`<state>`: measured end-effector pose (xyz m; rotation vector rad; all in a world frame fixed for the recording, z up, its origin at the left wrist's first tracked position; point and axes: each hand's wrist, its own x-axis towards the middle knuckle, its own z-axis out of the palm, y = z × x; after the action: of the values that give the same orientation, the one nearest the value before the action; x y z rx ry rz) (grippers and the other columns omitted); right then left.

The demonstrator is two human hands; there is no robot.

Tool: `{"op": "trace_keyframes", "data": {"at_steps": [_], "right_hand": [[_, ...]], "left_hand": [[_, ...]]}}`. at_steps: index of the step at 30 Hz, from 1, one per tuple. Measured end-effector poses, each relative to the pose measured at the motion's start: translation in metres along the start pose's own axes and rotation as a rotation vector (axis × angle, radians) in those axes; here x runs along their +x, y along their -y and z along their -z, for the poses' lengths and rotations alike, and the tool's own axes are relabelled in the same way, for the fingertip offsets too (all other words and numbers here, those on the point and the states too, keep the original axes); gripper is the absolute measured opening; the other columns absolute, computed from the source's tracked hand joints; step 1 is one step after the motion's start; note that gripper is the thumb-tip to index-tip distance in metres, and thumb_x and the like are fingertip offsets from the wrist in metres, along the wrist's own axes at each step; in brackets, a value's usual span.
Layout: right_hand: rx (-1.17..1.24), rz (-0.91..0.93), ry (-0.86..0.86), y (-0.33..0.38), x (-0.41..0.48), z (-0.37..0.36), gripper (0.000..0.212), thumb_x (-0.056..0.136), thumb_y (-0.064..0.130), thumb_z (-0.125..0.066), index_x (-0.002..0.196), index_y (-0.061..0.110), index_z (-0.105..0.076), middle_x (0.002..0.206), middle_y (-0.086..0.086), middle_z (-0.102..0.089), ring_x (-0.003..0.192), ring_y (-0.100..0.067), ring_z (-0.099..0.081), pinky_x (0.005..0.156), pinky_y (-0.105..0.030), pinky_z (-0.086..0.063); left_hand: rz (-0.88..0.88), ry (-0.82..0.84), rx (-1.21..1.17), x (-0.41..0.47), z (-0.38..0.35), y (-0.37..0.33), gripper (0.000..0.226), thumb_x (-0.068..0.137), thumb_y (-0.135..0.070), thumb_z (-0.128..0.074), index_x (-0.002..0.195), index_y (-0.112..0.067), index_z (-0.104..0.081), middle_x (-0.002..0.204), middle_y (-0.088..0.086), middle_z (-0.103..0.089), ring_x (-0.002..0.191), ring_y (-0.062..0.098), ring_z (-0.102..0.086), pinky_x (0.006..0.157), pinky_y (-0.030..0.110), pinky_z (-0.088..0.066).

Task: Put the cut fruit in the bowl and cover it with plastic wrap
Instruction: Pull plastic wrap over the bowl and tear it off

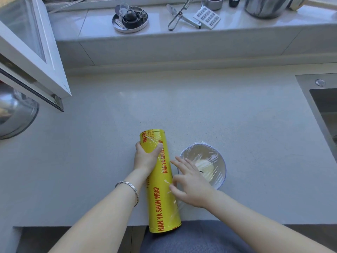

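A long yellow roll of plastic wrap (pixel 160 194) lies on the grey counter, its near end over the front edge. My left hand (pixel 145 156) grips the roll near its far end. Right of the roll stands a small clear bowl (pixel 218 161) with pale cut fruit (pixel 205 167) inside and plastic film stretched over its top. My right hand (pixel 191 181) is spread flat between the roll and the bowl, fingers apart, resting on the film that runs from the roll towards the bowl.
A steel sink (pixel 322 110) is at the right edge. An open window frame (pixel 32 57) juts over the left, with a metal bowl (pixel 16 114) below it. The sill at the back holds a round tin (pixel 130 19), tongs, a peeler (pixel 182 15) and a pot (pixel 266 6).
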<state>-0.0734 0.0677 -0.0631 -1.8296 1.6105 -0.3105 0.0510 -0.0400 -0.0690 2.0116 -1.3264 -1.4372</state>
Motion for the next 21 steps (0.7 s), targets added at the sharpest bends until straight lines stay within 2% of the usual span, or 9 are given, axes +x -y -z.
{"op": "trace_keyframes", "data": {"at_steps": [2, 5, 8, 10, 11, 14, 16, 19, 21], "right_hand": [[-0.01, 0.024, 0.021, 0.003, 0.004, 0.0, 0.055, 0.073, 0.054, -0.034, 0.077, 0.011, -0.068, 0.154, -0.008, -0.024, 0.145, -0.019, -0.007, 0.112, -0.025, 0.016], [-0.053, 0.005, 0.049, 0.008, 0.009, 0.002, 0.041, 0.072, 0.041, -0.044, 0.065, 0.008, -0.068, 0.15, -0.013, -0.031, 0.144, -0.019, -0.017, 0.113, -0.029, 0.01], [-0.126, -0.049, -0.057, 0.014, 0.009, -0.009, 0.033, 0.06, 0.035, -0.041, 0.044, 0.017, -0.064, 0.122, -0.017, -0.063, 0.122, -0.024, -0.054, 0.111, -0.045, -0.021], [-0.173, -0.024, -0.132, 0.014, 0.011, -0.013, 0.029, 0.054, 0.034, -0.041, 0.035, 0.021, -0.06, 0.103, -0.011, -0.073, 0.103, -0.021, -0.067, 0.093, -0.052, -0.047], [-0.163, -0.017, -0.14, 0.01, 0.013, -0.014, 0.025, 0.053, 0.03, -0.045, 0.035, 0.021, -0.059, 0.1, -0.009, -0.074, 0.1, -0.021, -0.068, 0.086, -0.052, -0.052], [-0.144, 0.025, -0.199, -0.003, 0.014, -0.014, 0.018, 0.054, 0.021, -0.052, 0.036, 0.019, -0.056, 0.1, -0.006, -0.074, 0.105, -0.023, -0.066, 0.096, -0.054, -0.042], [-0.192, 0.022, -0.229, -0.007, 0.011, -0.012, 0.022, 0.06, 0.026, -0.047, 0.041, 0.021, -0.057, 0.1, -0.001, -0.075, 0.112, -0.025, -0.062, 0.109, -0.045, -0.036], [-0.247, -0.015, -0.238, -0.008, 0.001, -0.014, 0.02, 0.06, 0.033, -0.046, 0.068, 0.023, -0.062, 0.105, 0.0, -0.07, 0.119, -0.024, -0.054, 0.111, -0.04, -0.016], [-0.228, 0.022, -0.235, -0.007, -0.005, -0.019, 0.018, 0.063, 0.029, -0.046, 0.072, 0.025, -0.061, 0.109, -0.004, -0.067, 0.121, -0.023, -0.043, 0.111, -0.039, -0.011]], "left_hand": [[0.003, -0.012, -0.003, 0.0, 0.0, 0.0, 0.067, 0.08, -0.038, -0.066, 0.132, -0.013, -0.032, 0.124, 0.012, -0.057, 0.106, 0.028, -0.057, 0.085, 0.032, -0.042], [0.007, -0.015, 0.002, 0.0, -0.001, -0.002, 0.067, 0.079, -0.039, -0.067, 0.13, -0.013, -0.032, 0.124, 0.012, -0.057, 0.107, 0.029, -0.057, 0.083, 0.032, -0.043], [0.005, -0.021, 0.014, 0.0, -0.003, -0.002, 0.066, 0.079, -0.039, -0.067, 0.129, -0.013, -0.033, 0.123, 0.012, -0.058, 0.106, 0.029, -0.057, 0.081, 0.03, -0.041], [-0.004, -0.021, 0.013, 0.0, -0.003, -0.001, 0.067, 0.079, -0.039, -0.067, 0.13, -0.013, -0.032, 0.124, 0.012, -0.057, 0.105, 0.028, -0.057, 0.081, 0.031, -0.041], [-0.006, -0.015, 0.009, 0.0, -0.002, 0.0, 0.067, 0.079, -0.039, -0.067, 0.131, -0.013, -0.032, 0.124, 0.012, -0.057, 0.103, 0.028, -0.057, 0.081, 0.031, -0.041], [-0.014, 0.009, -0.003, 0.001, 0.0, 0.002, 0.068, 0.08, -0.039, -0.065, 0.133, -0.014, -0.03, 0.125, 0.011, -0.056, 0.094, 0.022, -0.053, 0.08, 0.031, -0.042], [-0.016, 0.015, -0.006, 0.001, 0.0, 0.003, 0.069, 0.08, -0.04, -0.065, 0.133, -0.015, -0.029, 0.125, 0.012, -0.055, 0.093, 0.022, -0.052, 0.08, 0.032, -0.043], [-0.017, 0.006, -0.013, 0.002, 0.0, 0.004, 0.07, 0.08, -0.04, -0.066, 0.133, -0.014, -0.029, 0.125, 0.012, -0.056, 0.096, 0.024, -0.054, 0.081, 0.032, -0.042], [-0.019, 0.001, -0.008, 0.002, -0.001, 0.004, 0.07, 0.08, -0.04, -0.066, 0.133, -0.013, -0.03, 0.125, 0.012, -0.056, 0.098, 0.025, -0.055, 0.081, 0.031, -0.042]]}}
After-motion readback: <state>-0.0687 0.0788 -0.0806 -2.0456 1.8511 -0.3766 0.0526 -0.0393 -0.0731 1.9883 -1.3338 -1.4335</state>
